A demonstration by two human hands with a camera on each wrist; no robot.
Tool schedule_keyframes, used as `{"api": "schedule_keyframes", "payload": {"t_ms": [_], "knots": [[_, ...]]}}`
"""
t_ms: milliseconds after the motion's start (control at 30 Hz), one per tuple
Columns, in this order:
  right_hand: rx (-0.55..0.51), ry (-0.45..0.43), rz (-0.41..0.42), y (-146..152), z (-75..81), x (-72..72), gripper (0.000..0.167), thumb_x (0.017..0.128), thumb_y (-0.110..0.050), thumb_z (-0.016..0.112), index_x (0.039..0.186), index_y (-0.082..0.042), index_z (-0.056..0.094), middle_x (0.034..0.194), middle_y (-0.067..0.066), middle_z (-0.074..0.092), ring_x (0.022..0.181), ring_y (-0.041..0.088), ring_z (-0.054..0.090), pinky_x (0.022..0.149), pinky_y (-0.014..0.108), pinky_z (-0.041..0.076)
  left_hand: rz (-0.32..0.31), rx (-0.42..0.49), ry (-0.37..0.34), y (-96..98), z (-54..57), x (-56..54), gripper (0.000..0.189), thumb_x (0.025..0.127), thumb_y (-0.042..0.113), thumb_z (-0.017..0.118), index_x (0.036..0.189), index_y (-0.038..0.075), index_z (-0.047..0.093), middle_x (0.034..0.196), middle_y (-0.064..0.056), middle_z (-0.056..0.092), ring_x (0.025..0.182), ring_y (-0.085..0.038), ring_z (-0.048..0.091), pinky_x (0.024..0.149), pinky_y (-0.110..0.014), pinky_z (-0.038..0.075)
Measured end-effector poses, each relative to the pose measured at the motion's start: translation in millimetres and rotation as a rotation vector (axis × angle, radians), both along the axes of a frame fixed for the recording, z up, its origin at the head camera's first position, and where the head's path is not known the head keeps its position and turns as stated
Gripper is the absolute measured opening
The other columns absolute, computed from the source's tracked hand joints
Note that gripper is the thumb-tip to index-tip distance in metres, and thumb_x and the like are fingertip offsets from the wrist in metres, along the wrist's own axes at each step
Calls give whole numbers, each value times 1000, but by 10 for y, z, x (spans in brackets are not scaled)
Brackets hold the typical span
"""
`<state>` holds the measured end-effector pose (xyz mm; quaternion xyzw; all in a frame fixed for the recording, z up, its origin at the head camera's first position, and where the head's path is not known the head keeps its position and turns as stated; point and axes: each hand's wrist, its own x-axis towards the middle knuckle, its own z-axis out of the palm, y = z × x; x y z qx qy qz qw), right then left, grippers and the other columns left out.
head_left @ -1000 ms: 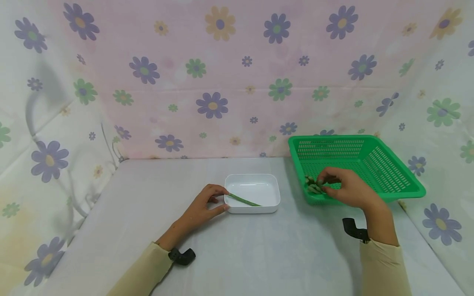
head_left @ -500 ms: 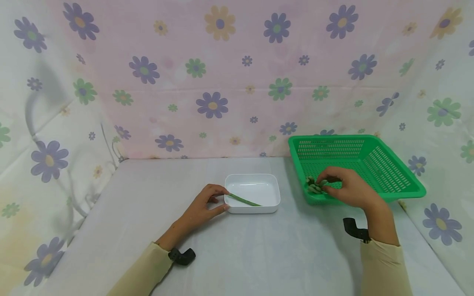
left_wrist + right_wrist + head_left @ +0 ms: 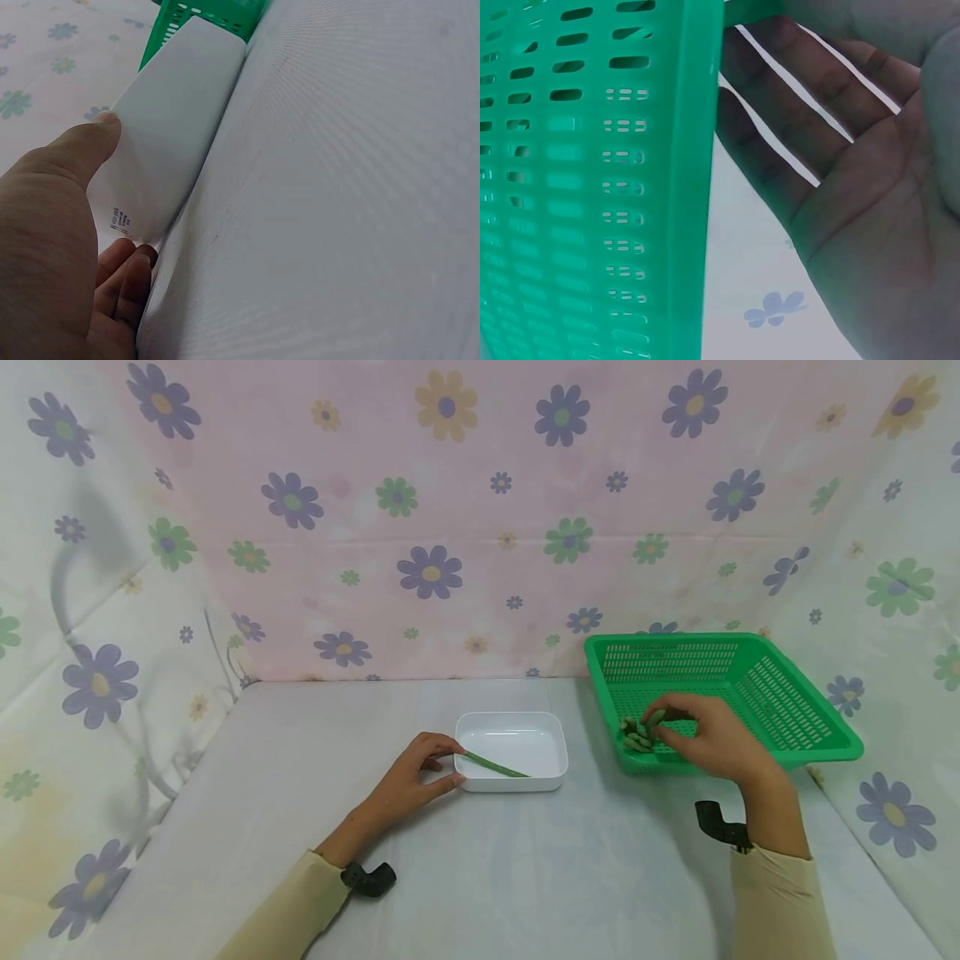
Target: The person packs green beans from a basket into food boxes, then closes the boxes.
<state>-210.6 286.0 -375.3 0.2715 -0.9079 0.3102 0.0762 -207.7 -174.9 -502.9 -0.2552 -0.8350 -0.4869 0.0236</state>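
My left hand [image 3: 408,781] grips the left end of a white rectangular dish [image 3: 551,785]. In the left wrist view its thumb lies on the rim of the dish [image 3: 172,112], with the other fingers curled at the lower corner. A thin green stalk [image 3: 495,766] lies slantwise inside the dish, one end close to my left fingertips. Over the near-left corner of a green slotted basket [image 3: 813,752], my right hand [image 3: 712,739] pinches a green pod [image 3: 656,719] between thumb and forefinger. Several similar green pods [image 3: 636,739] lie just below it. The right wrist view hides the pinched pod.
A white cloth covers the table [image 3: 480,877], and the dish stands left of the basket. Flowered cloth [image 3: 465,518] hangs behind and along both sides. Each wrist carries a black camera mount, one left [image 3: 369,881] and one right [image 3: 720,827].
My right hand has risen slightly, and the pinched pod now shows upright above the others. The left hand and dish have not moved.
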Motion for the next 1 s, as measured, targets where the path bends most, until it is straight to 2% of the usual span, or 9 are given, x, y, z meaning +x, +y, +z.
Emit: {"api": "schedule_keyframes", "payload": {"t_ms": [233, 333, 500, 633, 833, 1000], "knots": [[-63, 70, 24, -21, 11, 3, 21, 96, 4, 75, 110, -13, 75, 109, -2, 75, 104, 23, 75, 92, 13, 51, 4, 3, -4, -4, -3, 17, 38, 97, 25, 81, 132, 22, 66, 140, 0, 58, 125, -23, 59, 101, -46, 56], [-89, 111, 39, -32, 19, 0, 27, 94, 8, 75, 111, -14, 74, 106, 2, 75, 102, 21, 75, 92, 12, 52, 2, 4, -9, -3, 0, 23, 38, 97, 24, 81, 132, 22, 66, 140, 0, 57, 126, -23, 59, 102, -46, 56], [-138, 165, 23, -65, 46, 9, 32, 93, 11, 75, 113, -14, 74, 104, 1, 75, 97, 11, 72, 91, 10, 51, 2, 4, -6, -10, -4, 29, 38, 98, 25, 81, 132, 22, 66, 140, 0, 57, 127, -23, 58, 102, -46, 56], [-192, 216, 13, -107, 73, 18, 32, 93, 13, 73, 115, -10, 74, 105, 3, 74, 96, 10, 71, 92, 10, 50, 0, 2, 1, -16, -15, 26, 37, 98, 25, 80, 133, 22, 66, 140, 0, 57, 127, -23, 58, 102, -46, 56], [-285, 357, 61, -185, 120, -6, 38, 85, 25, 70, 113, -1, 73, 108, 11, 73, 94, 4, 69, 92, 12, 52, -7, -2, 16, -19, -17, 9, 38, 98, 23, 81, 133, 20, 66, 140, 0, 57, 128, -22, 58, 101, -45, 56], [-305, 444, 49, -276, 179, 6, 37, 85, 25, 71, 114, 2, 73, 110, 13, 74, 92, 5, 68, 92, 13, 52, -12, 1, 11, -24, -14, -1, 38, 97, 23, 81, 132, 19, 66, 140, 0, 57, 128, -21, 57, 101, -44, 56]]}}
